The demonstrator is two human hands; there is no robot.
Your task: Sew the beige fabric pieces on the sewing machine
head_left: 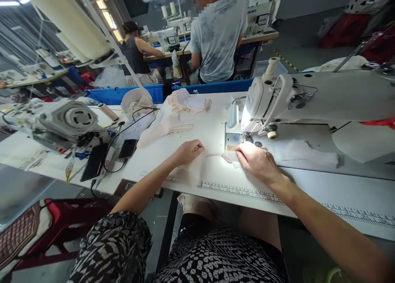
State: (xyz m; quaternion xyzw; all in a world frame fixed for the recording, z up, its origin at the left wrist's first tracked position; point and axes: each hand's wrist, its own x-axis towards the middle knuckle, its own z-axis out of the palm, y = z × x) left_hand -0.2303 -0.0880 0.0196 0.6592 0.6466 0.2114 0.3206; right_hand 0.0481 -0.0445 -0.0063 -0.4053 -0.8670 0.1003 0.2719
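Note:
Closed over the table is my left hand [189, 152], its fingers pinched on a thin pale fabric [197, 172] that hangs down over the front edge. My right hand [257, 161] is also closed, thumb and fingers pressed together beside the metal plate [233, 139] of the sewing machine [277, 98]. A bit of sheer cloth shows under its fingertips; I cannot make out how far it reaches. The machine's lamp lights this spot. Another pale fabric piece [308, 153] lies right of my right hand.
Pale cut pieces [163, 128] and a fabric bundle [188, 101] lie further back. On the left stand a second machine [68, 118], a black phone [94, 161] and cables. A printed ruler [237, 190] runs along the front edge. Two people sit beyond the blue cloth [129, 94].

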